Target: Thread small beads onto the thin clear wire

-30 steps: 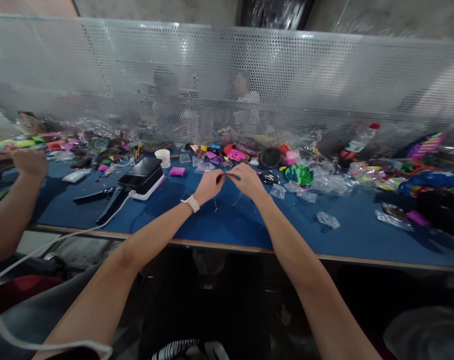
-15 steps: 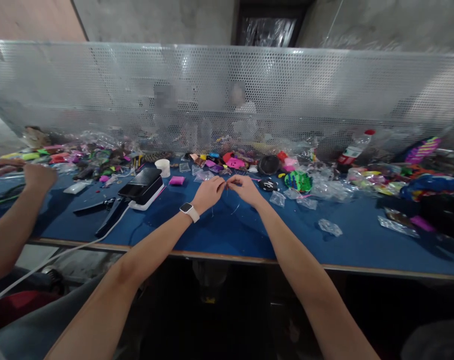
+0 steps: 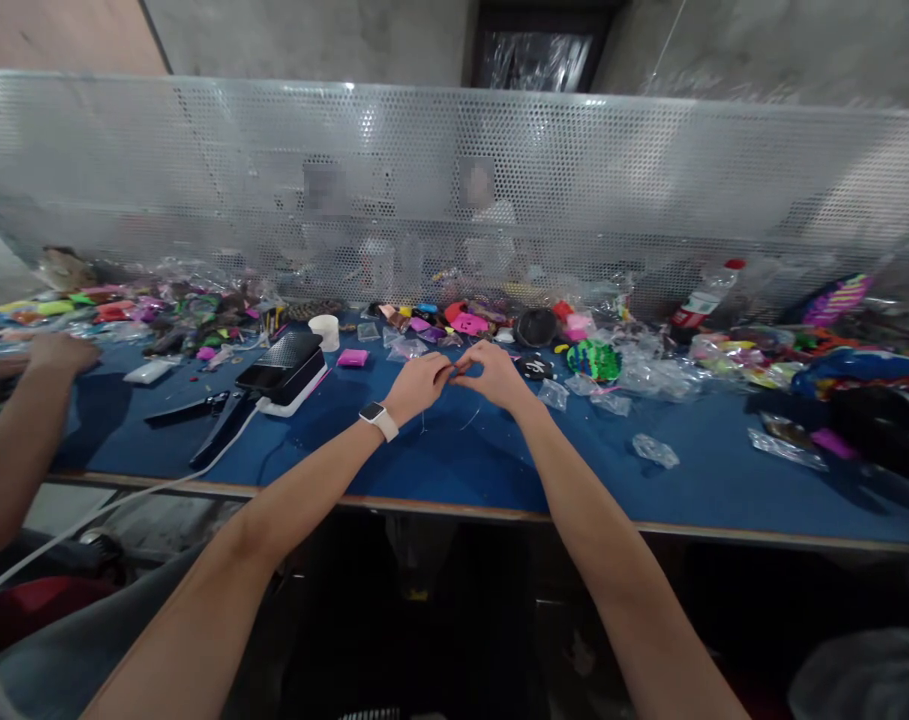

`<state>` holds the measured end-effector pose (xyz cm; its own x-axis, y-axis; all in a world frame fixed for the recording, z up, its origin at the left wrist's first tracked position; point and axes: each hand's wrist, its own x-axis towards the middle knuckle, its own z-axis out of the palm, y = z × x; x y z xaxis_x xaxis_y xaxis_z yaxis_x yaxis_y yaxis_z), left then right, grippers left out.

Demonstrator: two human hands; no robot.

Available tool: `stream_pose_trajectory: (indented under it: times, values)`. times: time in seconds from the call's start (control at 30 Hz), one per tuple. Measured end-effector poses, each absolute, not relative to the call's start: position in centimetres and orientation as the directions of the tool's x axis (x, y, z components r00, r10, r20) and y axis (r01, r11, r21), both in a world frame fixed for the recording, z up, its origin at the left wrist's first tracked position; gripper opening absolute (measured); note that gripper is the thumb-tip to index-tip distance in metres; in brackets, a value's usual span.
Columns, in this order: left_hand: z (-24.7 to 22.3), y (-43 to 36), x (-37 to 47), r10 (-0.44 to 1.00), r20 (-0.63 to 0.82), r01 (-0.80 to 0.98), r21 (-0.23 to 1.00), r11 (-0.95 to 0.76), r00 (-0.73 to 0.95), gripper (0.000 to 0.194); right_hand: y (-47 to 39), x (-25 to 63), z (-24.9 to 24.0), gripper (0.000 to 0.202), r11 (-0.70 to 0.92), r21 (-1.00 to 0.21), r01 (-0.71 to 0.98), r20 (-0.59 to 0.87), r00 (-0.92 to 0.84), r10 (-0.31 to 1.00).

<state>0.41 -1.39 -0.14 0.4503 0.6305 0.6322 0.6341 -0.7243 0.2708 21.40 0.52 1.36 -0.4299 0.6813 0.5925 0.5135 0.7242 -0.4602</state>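
My left hand [image 3: 422, 385], with a watch [image 3: 380, 420] on its wrist, is closed in a pinch over the blue table. Fingertip to fingertip with it, my right hand [image 3: 490, 372] also pinches, its thumb and forefinger forming a loop. A thin pale thread [image 3: 470, 419] trails below the hands toward the tabletop. Whatever small piece lies between the fingertips is too small to make out. Just beyond my right hand are a black piece with white marks [image 3: 534, 367] and a clear plastic bag [image 3: 554, 393]. A pink packet [image 3: 353, 358] lies left of my left hand.
A phone [image 3: 281, 362] rests on a white-edged box, with dark scissors-like tools and a cable nearby. Colourful soft pieces and plastic bags line the perforated metal screen [image 3: 394, 130]. A cola bottle [image 3: 705, 300] stands right. A co-worker's hand [image 3: 60, 352] is at far left.
My right hand's fingers have bent into a rounder loop, while both hands stay together. The co-worker's hands at far left have moved left and closer together. The view has shifted slightly.
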Motion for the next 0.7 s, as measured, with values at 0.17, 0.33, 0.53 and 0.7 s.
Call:
stream_pose_trajectory:
  times: [0.17, 0.33, 0.53, 0.7]
  values:
    - [-0.4, -1.2, 0.5, 0.583, 0.637, 0.61, 0.214, -0.763, 0.504, 0.026, -0.1, 21.8, 2.1, 0.03, 0.691, -0.571, 0.442, 0.552, -0.416, 0.723]
    - [-0.5, -1.5, 0.6, 0.551, 0.642, 0.63, 0.133, -0.765, 0.533, 0.03, 0.0, 21.9, 2.7, 0.05, 0.633, -0.686, 0.359, 0.46, -0.461, 0.759]
    - [-0.4, -1.9, 0.8, 0.577, 0.652, 0.656, 0.157, -0.738, 0.493, 0.03, 0.3, 21.2, 2.2, 0.05, 0.542, -0.785, 0.301, 0.413, -0.398, 0.819]
    - [-0.4, -1.3, 0.7, 0.651, 0.675, 0.646, 0.332, -0.687, 0.347, 0.023, -0.1, 20.7, 1.7, 0.024, 0.678, -0.596, 0.43, 0.613, -0.301, 0.73]
